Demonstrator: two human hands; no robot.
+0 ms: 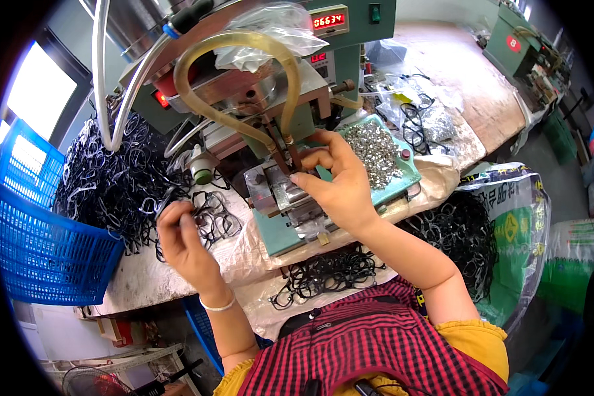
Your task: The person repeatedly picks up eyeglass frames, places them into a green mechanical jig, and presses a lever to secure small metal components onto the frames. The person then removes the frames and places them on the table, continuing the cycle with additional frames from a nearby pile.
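My left hand (190,249) is at the right edge of a large heap of thin black looped parts (115,178). Its fingers are curled closed, and a black looped part (165,202) shows at the fingertips. My right hand (343,188) reaches into the working area of a green bench machine, thumb and forefinger drawn together beside its metal jaws (285,191). Whatever lies between those fingertips is too small or hidden to name. Two dark upright bars (280,155), joined to a yellowish hose (239,41), come down just left of the fingers.
Right of the machine sits a pale green tray (402,188) of small shiny metal pieces. More black looped parts (327,274) lie along the front edge. An open sack (518,237) holds another heap. Blue baskets (53,244) stand at the left. A clear plastic bag (270,33) drapes the machine.
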